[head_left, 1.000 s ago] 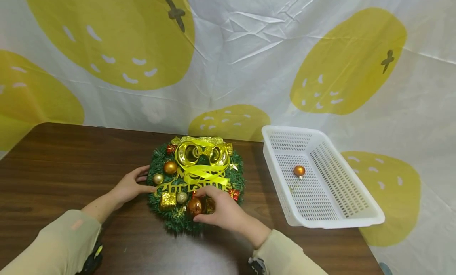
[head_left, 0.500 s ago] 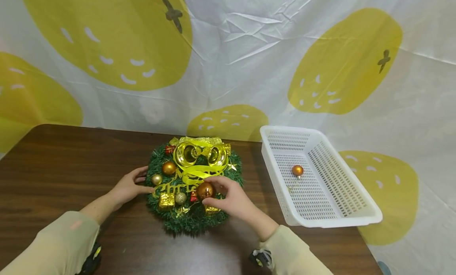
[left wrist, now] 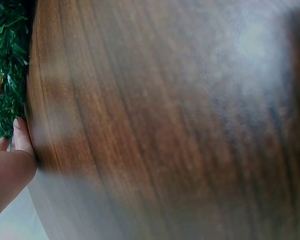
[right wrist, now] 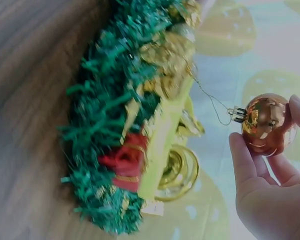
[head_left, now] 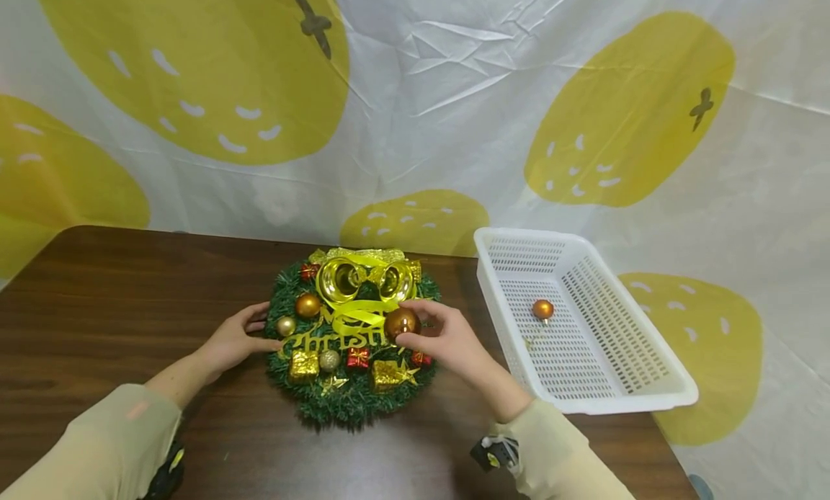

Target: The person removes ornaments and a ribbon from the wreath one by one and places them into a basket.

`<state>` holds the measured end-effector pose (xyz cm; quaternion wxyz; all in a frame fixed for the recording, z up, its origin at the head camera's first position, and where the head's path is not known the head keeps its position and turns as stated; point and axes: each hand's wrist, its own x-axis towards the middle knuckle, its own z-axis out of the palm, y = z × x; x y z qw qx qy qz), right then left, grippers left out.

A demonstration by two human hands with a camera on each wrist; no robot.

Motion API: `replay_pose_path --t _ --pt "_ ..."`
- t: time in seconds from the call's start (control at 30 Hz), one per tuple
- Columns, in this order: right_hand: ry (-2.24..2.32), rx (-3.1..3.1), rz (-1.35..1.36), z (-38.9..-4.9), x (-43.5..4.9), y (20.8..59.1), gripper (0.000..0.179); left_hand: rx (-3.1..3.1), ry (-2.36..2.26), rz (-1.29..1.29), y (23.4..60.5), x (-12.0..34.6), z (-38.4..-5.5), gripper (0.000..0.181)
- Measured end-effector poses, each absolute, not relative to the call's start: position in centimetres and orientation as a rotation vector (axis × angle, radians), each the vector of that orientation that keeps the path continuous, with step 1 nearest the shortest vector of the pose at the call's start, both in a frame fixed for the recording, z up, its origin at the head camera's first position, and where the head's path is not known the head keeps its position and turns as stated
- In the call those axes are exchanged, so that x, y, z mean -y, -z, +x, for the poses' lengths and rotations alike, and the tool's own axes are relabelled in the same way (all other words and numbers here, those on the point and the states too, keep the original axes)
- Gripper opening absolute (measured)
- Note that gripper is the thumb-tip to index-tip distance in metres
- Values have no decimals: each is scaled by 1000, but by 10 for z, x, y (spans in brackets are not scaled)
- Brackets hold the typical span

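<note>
A green Christmas wreath (head_left: pixel 344 406) lies on the table, decorated with gold bells (head_left: pixel 340 280), yellow ribbon, small gift boxes and gold "Christmas" lettering. My left hand (head_left: pixel 233 343) grips its left edge, thumb over the top and fingers against the side; the left wrist view shows the fingers (left wrist: pixel 21 135) at the green tinsel. Above the right part of the wreath, my right hand (head_left: pixel 447 338) pinches a shiny copper-coloured bauble (head_left: pixel 402 325). Seen from the right wrist, the bauble (right wrist: pixel 267 125) has a silver cap with a thin gold string reaching toward the wreath.
To the right stands a white perforated plastic basket (head_left: pixel 648 405), with one small orange bauble (head_left: pixel 543 309) inside. The dark wooden table (head_left: pixel 162 284) ends at a back edge against a white cloth (head_left: pixel 441 125) printed with big yellow fruit shapes.
My right hand has lifted the copper bauble from the lower part of the wreath and moved it up and to the right, uncovering the gift boxes below. My left hand stays put.
</note>
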<state>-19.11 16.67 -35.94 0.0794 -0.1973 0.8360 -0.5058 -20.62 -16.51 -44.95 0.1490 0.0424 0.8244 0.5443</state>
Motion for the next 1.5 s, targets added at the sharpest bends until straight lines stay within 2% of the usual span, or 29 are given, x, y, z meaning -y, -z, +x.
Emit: replay_pose_path --t 0.43,0.97,1.2,1.5 --pt "1631 -2538 -390 -202 -192 335 47 -2367 -1565 129 447 165 -205 90" --pt "1536 -2652 -265 -207 -224 308 49 -2361 -1581 123 446 162 -205 90" --pt "1645 -2638 -235 -213 -242 299 51 -2362 -1583 126 445 161 -206 90" --pt "1675 -2676 -218 -212 -263 288 44 -2365 -1586 121 446 161 -204 90"
